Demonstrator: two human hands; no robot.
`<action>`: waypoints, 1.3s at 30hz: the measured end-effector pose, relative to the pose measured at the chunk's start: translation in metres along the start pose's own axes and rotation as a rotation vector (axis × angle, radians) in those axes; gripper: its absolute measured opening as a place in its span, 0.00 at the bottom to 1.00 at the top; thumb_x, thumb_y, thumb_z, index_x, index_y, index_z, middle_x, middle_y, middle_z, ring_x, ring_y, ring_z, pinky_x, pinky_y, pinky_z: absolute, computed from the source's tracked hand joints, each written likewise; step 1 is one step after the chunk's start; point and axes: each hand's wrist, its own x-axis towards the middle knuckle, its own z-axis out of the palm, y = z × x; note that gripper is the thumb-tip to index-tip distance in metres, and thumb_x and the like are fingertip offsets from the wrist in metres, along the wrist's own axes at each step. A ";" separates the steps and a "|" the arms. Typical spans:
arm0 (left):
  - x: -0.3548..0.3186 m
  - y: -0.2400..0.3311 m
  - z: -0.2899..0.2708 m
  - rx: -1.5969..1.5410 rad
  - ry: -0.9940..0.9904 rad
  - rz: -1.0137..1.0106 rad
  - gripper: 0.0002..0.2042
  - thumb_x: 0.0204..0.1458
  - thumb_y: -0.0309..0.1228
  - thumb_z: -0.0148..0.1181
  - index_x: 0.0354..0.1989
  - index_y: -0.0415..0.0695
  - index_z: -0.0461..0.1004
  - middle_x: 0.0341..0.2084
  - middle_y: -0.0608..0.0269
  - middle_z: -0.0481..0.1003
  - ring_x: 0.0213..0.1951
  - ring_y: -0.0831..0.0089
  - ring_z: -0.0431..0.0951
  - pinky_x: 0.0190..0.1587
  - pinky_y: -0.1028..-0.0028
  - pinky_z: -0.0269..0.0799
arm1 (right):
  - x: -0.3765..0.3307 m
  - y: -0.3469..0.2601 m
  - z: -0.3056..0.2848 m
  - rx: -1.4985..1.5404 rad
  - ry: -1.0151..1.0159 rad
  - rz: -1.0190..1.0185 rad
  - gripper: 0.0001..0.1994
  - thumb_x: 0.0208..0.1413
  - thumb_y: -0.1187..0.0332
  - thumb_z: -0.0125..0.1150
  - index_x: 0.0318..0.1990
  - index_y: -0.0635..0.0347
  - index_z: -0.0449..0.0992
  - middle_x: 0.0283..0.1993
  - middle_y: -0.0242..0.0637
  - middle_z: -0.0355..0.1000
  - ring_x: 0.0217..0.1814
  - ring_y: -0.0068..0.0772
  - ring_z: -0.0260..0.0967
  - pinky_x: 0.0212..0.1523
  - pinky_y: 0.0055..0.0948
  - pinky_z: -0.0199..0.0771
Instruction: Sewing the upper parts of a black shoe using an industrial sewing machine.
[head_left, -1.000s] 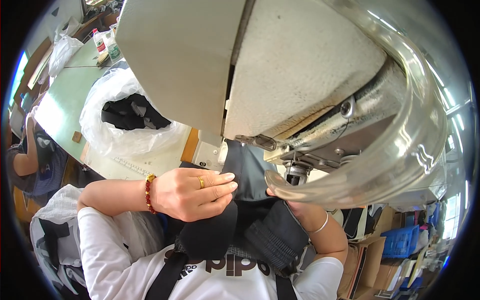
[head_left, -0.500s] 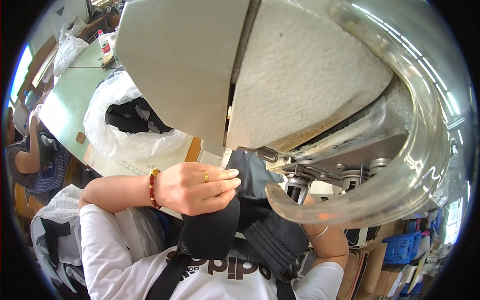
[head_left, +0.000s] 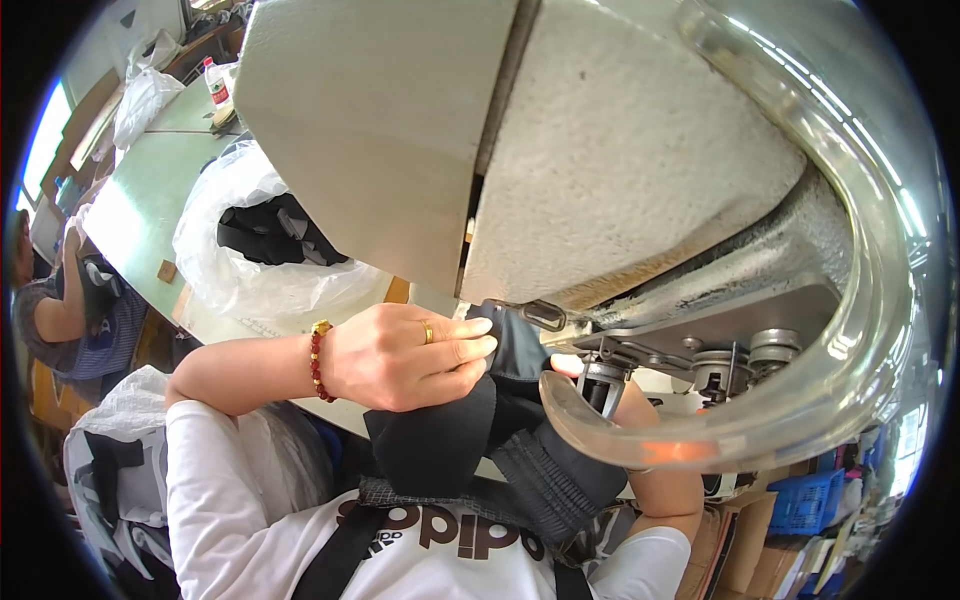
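I am watching the left hand (head_left: pixel 405 355) pressing flat on a black fabric piece (head_left: pixel 455 440), fingers together and stretched toward three o'clock, while the right hand (head_left: pixel 566 364) is mostly hidden behind the clear curved guard (head_left: pixel 800 420); only a fingertip is showing at the fabric's edge, so I cannot tell how that hand is closing. The fabric is sitting at the centre, just under the head of the sewing machine (head_left: pixel 620 170), running down toward six o'clock over a ribbed black band (head_left: pixel 560 480). I am judging it light, soft and floppy, likely to bunch or slide, so I would be holding it flat near the needle area, one hand on each side. At ten o'clock a plastic bag (head_left: pixel 250 280) is holding more black pieces.
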 end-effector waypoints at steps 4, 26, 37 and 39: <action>0.001 -0.001 0.004 0.029 0.021 0.007 0.05 0.51 0.23 0.67 0.35 0.37 0.80 0.41 0.53 0.83 0.42 0.66 0.87 0.38 0.74 0.87 | 0.001 -0.003 0.000 0.081 0.020 -0.002 0.07 0.65 0.72 0.68 0.47 0.61 0.82 0.48 0.27 0.79 0.45 0.18 0.75 0.47 0.24 0.78; -0.025 0.009 0.013 -0.760 0.279 -0.665 0.07 0.60 0.17 0.63 0.45 0.37 0.83 0.44 0.50 0.86 0.50 0.61 0.87 0.53 0.66 0.83 | 0.012 -0.021 0.033 0.079 0.063 -0.201 0.13 0.66 0.69 0.66 0.55 0.61 0.77 0.52 0.34 0.79 0.52 0.27 0.78 0.56 0.33 0.82; -0.021 0.013 0.012 -0.206 0.033 -0.212 0.10 0.49 0.26 0.66 0.39 0.37 0.81 0.44 0.54 0.83 0.48 0.59 0.86 0.49 0.67 0.86 | 0.020 -0.032 0.036 0.120 0.258 -0.127 0.10 0.60 0.69 0.67 0.46 0.62 0.79 0.40 0.40 0.75 0.41 0.39 0.76 0.45 0.39 0.78; -0.018 0.012 0.012 -0.187 0.036 -0.214 0.10 0.49 0.27 0.66 0.39 0.38 0.82 0.44 0.55 0.83 0.47 0.61 0.86 0.48 0.68 0.86 | 0.025 -0.032 0.038 0.341 0.353 -0.012 0.09 0.59 0.69 0.66 0.44 0.62 0.79 0.38 0.41 0.74 0.39 0.41 0.76 0.42 0.41 0.77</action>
